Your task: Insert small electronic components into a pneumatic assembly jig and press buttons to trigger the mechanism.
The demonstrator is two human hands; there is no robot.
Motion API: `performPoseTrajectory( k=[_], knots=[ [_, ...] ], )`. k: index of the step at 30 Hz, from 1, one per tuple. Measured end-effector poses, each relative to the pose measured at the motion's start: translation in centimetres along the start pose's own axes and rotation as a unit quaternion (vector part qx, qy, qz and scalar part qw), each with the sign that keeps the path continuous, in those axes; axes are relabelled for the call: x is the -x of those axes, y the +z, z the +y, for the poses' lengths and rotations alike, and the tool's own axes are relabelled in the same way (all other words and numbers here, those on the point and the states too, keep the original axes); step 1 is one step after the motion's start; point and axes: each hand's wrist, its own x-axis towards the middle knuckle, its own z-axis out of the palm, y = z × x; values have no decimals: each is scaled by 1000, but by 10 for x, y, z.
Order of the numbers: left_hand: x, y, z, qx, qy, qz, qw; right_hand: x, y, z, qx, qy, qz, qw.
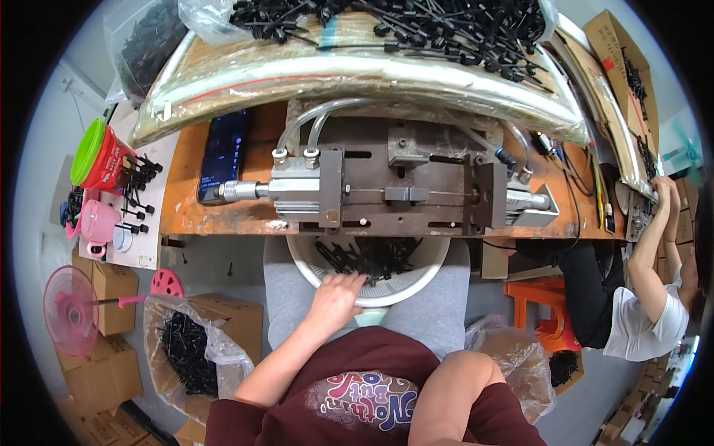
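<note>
On my lap, under the table's front edge, rests a white slotted plastic basket (405, 291) with many thin black plastic parts (372, 256) inside. My left hand (338, 299) reaches over its near left rim, with fingers curled together against the parts; what they grip, if anything, cannot be made out. My right arm bends at the elbow towards the lower edge, and its hand is out of the picture. Ahead on the table stands a metal clamping fixture (405, 182) with a pneumatic cylinder (294, 189) on its left and a small grey block (406, 194) at its middle.
A phone (223, 152) leans left of the fixture. Behind, a wrapped board (357, 78) carries piled black parts. Red bucket (111, 160) and pink cup (98, 223) stand left, above a pink fan (71, 311). Bags of parts flank me; a co-worker (647, 297) sits right, by an orange stool (547, 308).
</note>
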Motion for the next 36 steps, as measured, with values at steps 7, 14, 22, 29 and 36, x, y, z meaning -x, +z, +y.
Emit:
performPoseTrajectory(
  k=[7, 14, 22, 29, 36],
  knots=[
    [9, 47, -11, 2, 78, -66, 995, 10, -34, -7, 347, 95, -99, 928],
    [0, -8, 20, 127, 101, 97, 982, -6, -125, 35, 604, 131, -15, 786],
    [4, -156, -68, 34, -39, 531, 846, -76, -221, 123, 647, 252, -14, 719],
    [-8, -195, -139, -69, -63, 357, 930, -132, -227, 181, 724, 363, -210, 547],
    [-40, -197, -168, 50, -79, 480, 872, -144, -244, 203, 703, 444, -310, 460]
  ],
)
